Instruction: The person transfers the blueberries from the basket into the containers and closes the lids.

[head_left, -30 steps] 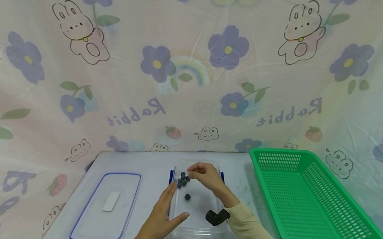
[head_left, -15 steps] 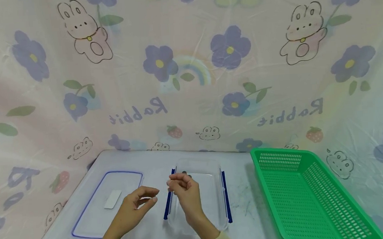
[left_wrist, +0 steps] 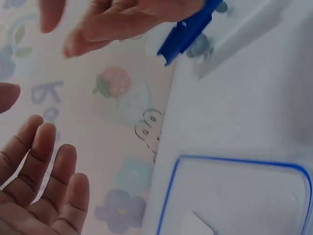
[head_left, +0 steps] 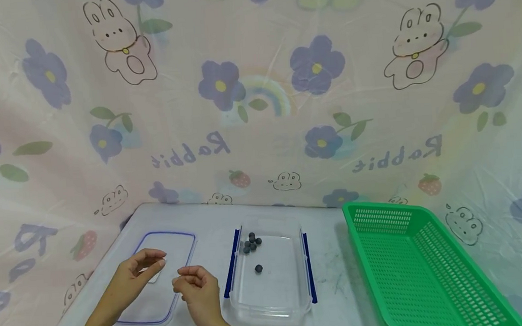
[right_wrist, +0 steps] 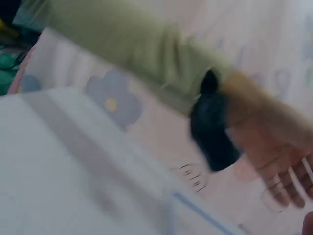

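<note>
A clear plastic container (head_left: 271, 314) with blue side latches stands mid-table in the head view. Inside, several blueberries (head_left: 252, 246) cluster near its far left corner, with a single blueberry (head_left: 259, 268) nearer the middle. My left hand (head_left: 130, 280) hovers above the clear lid (head_left: 173, 310) with its blue seal, fingers relaxed. Beside it my right hand (head_left: 200, 296), fingers loosely bent, is between lid and container. Neither visibly holds anything. The left wrist view shows spread fingers of the left hand (left_wrist: 44, 181). In the blurred right wrist view, a hand (right_wrist: 274, 152) appears below a sleeve.
A green perforated basket (head_left: 409, 269) stands on the right of the white table (head_left: 331, 259). On the lid lies a small white rectangle (head_left: 154, 278), partly hidden by the left hand. A patterned curtain (head_left: 258, 128) hangs behind and at the sides.
Both hands have moved left, away from the container toward the lid. The blueberries, earlier partly covered by the right hand, are in view. Container, lid and basket stay in place.
</note>
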A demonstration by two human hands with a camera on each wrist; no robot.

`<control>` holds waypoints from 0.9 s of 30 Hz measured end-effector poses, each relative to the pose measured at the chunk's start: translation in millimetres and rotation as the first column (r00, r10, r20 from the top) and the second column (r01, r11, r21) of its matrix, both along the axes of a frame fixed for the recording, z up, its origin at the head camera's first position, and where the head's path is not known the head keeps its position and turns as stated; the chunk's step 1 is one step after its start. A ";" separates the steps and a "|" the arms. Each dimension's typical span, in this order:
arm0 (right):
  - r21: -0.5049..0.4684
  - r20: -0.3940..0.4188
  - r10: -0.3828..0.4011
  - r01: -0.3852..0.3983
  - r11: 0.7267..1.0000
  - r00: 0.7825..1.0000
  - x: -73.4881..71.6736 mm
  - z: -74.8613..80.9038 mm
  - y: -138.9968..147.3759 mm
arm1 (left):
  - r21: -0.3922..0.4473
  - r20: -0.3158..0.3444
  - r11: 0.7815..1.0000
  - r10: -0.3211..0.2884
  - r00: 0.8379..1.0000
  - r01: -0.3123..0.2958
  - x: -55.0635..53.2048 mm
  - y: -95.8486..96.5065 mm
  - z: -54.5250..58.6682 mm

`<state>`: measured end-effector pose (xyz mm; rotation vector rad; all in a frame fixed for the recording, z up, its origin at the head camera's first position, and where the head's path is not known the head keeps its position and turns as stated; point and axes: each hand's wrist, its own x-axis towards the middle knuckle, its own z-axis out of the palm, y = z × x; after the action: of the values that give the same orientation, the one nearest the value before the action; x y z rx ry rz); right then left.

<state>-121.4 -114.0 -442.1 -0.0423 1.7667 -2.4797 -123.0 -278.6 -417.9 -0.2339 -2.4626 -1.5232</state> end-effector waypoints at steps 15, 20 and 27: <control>0.139 -0.009 -0.182 0.181 0.974 0.983 -23.9 -43.2 -30.2 | 0.044 0.202 0.991 0.114 0.973 -0.125 -12.3 -69.8 -27.1; 0.181 -0.019 -0.229 0.229 0.956 0.973 -32.7 -49.5 -33.5 | 0.036 0.189 0.988 0.142 0.972 -0.151 -14.2 -85.0 -34.5; 0.236 0.001 -0.246 0.239 0.942 0.969 -41.1 -57.5 -32.6 | -0.046 0.251 0.980 0.197 0.948 -0.191 -21.9 -100.3 -46.4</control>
<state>-162.6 -146.6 -499.7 0.2438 2.1561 -2.3865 -144.9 -378.9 -464.4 0.2102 -2.6028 -1.5249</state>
